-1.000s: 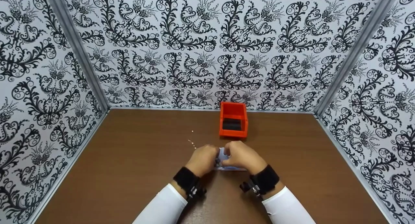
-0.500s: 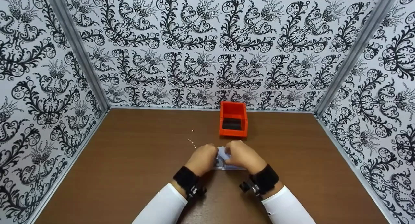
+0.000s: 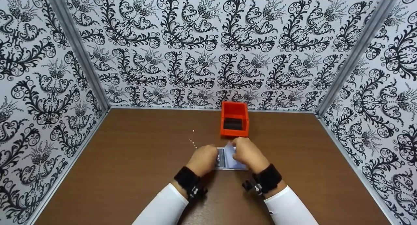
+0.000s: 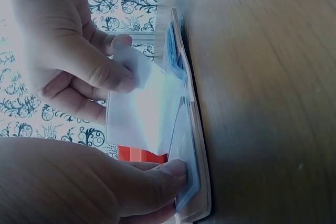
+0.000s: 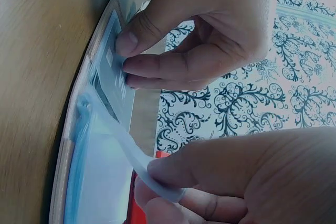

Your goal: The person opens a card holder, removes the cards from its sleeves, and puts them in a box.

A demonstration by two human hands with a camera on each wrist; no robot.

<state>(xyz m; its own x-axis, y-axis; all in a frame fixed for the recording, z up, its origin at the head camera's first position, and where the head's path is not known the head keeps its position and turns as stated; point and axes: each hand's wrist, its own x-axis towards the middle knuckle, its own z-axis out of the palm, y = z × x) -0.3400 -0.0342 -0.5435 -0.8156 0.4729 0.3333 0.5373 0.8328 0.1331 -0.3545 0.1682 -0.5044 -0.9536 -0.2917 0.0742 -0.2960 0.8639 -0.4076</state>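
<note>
A card holder (image 3: 221, 158) lies open flat on the table between both hands, its clear plastic sleeves (image 5: 105, 156) bound along the middle. My left hand (image 3: 203, 160) grips its left side; the thumb (image 4: 173, 171) presses on a sleeve with a dark printed card (image 5: 113, 66) in it, and the fingers sit at the far edge. With thumb and fingers my right hand (image 3: 250, 155) pinches the outer part of one clear sleeve page (image 4: 142, 103). That page stands up at a slant, lifted off the sleeves on the right half.
An orange open-front bin (image 3: 234, 133) with a dark thing (image 3: 233, 124) inside stands behind the hands, near the back wall. Small pale specks (image 3: 193, 142) mark the brown table (image 3: 146, 153) left of it. Patterned panels (image 3: 195, 55) with grey posts surround the table.
My right hand has moved slightly up and right, raising the clear page from the holder, so more of the left sleeve shows. My left hand has stayed in place.
</note>
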